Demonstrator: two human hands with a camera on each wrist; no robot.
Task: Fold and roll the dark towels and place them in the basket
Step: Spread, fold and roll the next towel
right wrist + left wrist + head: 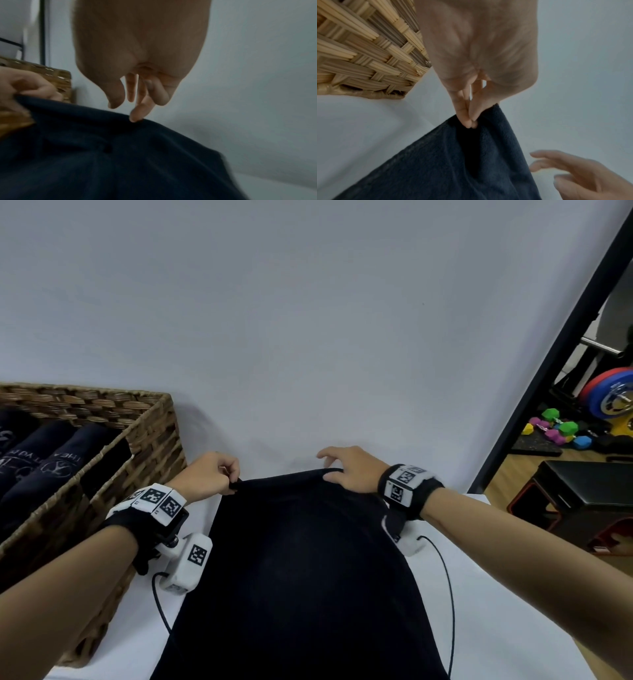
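At the left of the head view our left hand (205, 475) reaches forward just beside the basket, thumb and fingers pinching the far left corner of the dark towel (301, 577). The towel runs down the middle of the frame across the white table (479, 594) toward the bottom edge. At right of centre our right hand (349, 469) hovers over the towel's far right corner, fingers spread and loosely bent; a fingertip touches the edge but grips nothing. The woven basket (150, 433) fills the left edge, holding rolled dark towels (51, 453) lying side by side, with pale printing on them.
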